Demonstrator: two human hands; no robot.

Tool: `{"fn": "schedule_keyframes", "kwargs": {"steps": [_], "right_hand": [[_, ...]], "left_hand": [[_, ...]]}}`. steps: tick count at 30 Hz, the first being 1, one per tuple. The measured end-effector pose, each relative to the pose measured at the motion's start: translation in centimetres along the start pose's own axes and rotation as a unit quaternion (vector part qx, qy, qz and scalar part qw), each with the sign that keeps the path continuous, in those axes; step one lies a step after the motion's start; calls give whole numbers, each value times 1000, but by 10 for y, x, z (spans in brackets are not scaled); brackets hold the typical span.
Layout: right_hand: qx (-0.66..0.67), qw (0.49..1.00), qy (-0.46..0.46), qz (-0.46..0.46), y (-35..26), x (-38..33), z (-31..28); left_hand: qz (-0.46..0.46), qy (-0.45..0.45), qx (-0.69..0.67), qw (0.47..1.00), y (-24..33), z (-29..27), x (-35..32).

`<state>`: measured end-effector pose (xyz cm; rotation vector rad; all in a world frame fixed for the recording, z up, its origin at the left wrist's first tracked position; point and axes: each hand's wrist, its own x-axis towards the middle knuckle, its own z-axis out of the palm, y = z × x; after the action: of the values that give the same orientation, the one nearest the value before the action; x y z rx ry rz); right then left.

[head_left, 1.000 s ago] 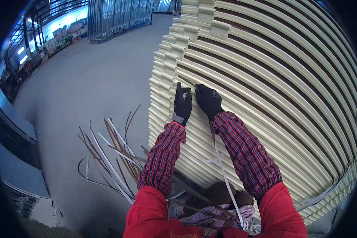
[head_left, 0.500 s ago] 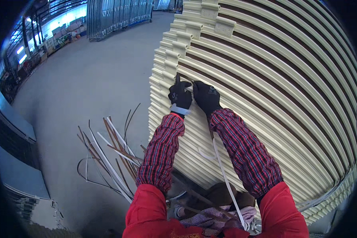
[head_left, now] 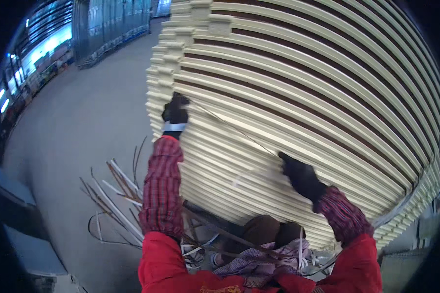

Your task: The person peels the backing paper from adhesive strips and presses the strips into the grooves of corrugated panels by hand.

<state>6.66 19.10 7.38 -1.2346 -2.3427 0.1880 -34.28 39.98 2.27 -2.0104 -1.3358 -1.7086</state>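
**Hands spread along a strap on the stack**

The left hand (head_left: 175,111), arm raised straight, was clenched on a thin strap (head_left: 232,131) at the left edge of the cream stack (head_left: 288,88). The strap ran taut across the stack's face down to the right hand (head_left: 300,177), its grip closed on the other end. Half a second before, both hands sat together; the right had since pulled away rightward and down.

Stacked profiles (head_left: 318,97): cream-coloured, smooth, looking like matt painted or plastic-coated lengths, ribbed in long rows. Thin strap (head_left: 230,128): dark, narrow, material unclear. Left hand (head_left: 175,111) and right hand (head_left: 300,177): wearing black matt fabric gloves. Sleeves (head_left: 162,190): showing red checked woven cloth. Floor (head_left: 83,127): appearing as grey, dull concrete. Offcut strips (head_left: 115,202): lying pale and brown, finish unclear.
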Motion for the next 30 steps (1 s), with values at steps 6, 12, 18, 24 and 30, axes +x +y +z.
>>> {"fn": "schedule_keyframes", "kwargs": {"steps": [6,12,18,24,30], "right_hand": [[-202,935,198,215,104,-171,-127],[-389,851,214,280,104,-184,-149],[-368,865,264,219,106,-175,-141],[-352,867,276,219,110,-176,-142],[-134,927,253,241,89,-202,-158]], "left_hand": [[-151,98,-117,977,0,7,4],[-256,12,146,956,99,42,8],[-151,168,184,957,168,110,-36],[-163,-64,48,983,406,170,-111],[97,-238,-292,921,543,167,-157]]}}
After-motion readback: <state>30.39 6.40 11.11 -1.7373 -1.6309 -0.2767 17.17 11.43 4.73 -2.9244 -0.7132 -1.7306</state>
